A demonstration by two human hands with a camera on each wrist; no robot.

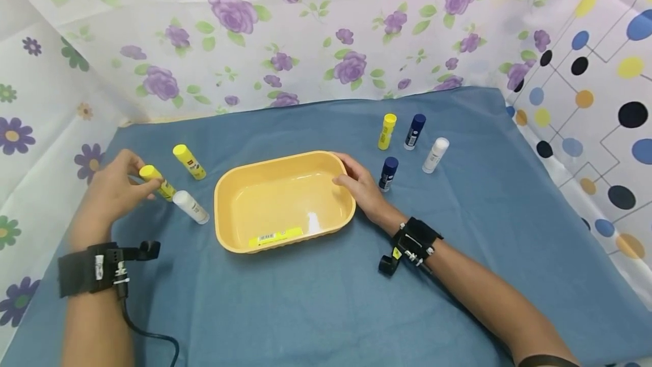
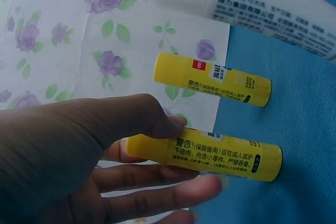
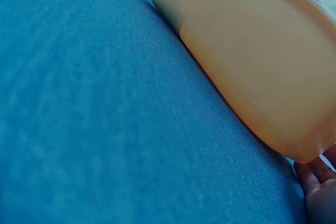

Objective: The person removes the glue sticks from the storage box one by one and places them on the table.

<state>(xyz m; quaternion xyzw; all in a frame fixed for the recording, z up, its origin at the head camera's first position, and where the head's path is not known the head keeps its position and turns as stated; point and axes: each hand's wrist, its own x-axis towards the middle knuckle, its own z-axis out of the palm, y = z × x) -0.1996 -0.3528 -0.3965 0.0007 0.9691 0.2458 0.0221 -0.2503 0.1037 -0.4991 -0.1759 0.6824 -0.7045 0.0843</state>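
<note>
In the head view my left hand [image 1: 118,187] pinches a yellow glue stick [image 1: 159,182] between thumb and fingers. The left wrist view shows the thumb on the cap end of that glue stick [image 2: 226,156]. Beside it stand a second yellow glue stick [image 1: 189,162] and a white glue stick [image 1: 191,207]. My right hand [image 1: 363,186] grips the right end of a yellow plastic basin [image 1: 285,245], its thumb over the rim. Nothing lies in the basin except a yellow label stuck inside. In the right wrist view, fingertips [image 3: 315,174] touch the basin's lower edge.
Right of the basin stand another yellow glue stick [image 1: 387,132], two dark blue ones [image 1: 415,132] [image 1: 388,174] and a white one [image 1: 435,155]. A blue cloth [image 1: 305,304] covers the table. Flowered sheets [image 1: 305,33] rise behind it, and a dotted sheet [image 1: 611,129] on the right.
</note>
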